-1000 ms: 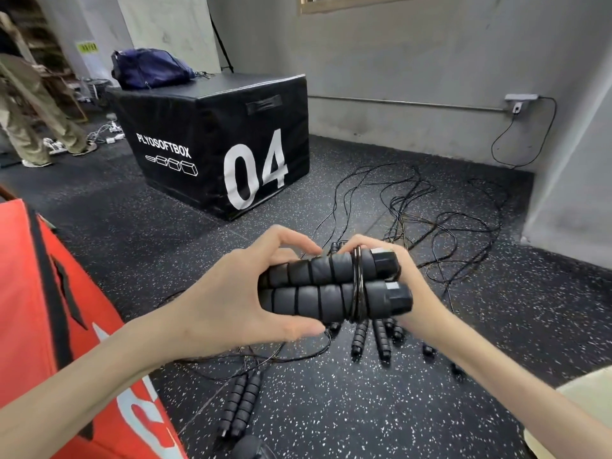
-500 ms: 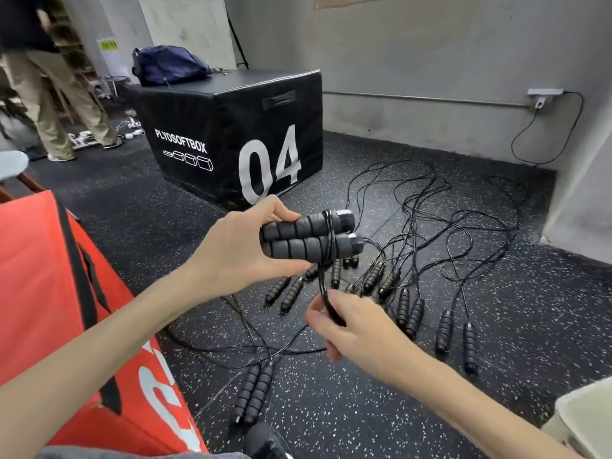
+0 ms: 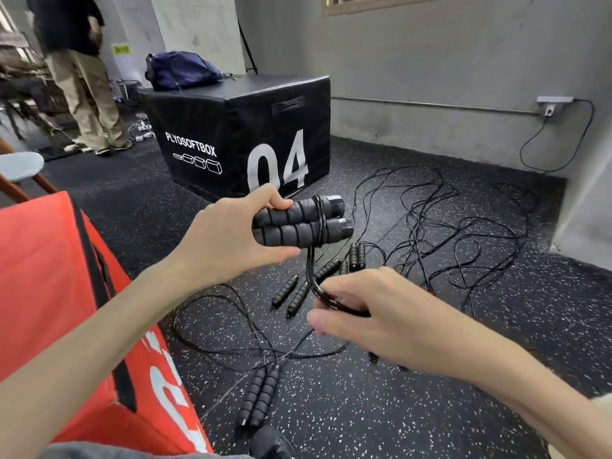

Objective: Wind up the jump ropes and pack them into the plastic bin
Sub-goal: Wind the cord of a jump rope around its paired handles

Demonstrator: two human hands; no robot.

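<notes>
Left hand (image 3: pixel 228 240) is gripping both handles (image 3: pixel 299 223); right hand (image 3: pixel 374 313) is pinching the rope (image 3: pixel 313 279), which probably needs wrapping taut.

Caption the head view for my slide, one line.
Left hand grips paired jump-rope handles while the right hand pinches the bundled cord above loose ropes on the gym floor.

Speckled floor (image 3: pixel 381 409) w/ loose jump ropes (image 3: pixel 430 226), black plyo box (image 3: pixel 238 140).
</notes>
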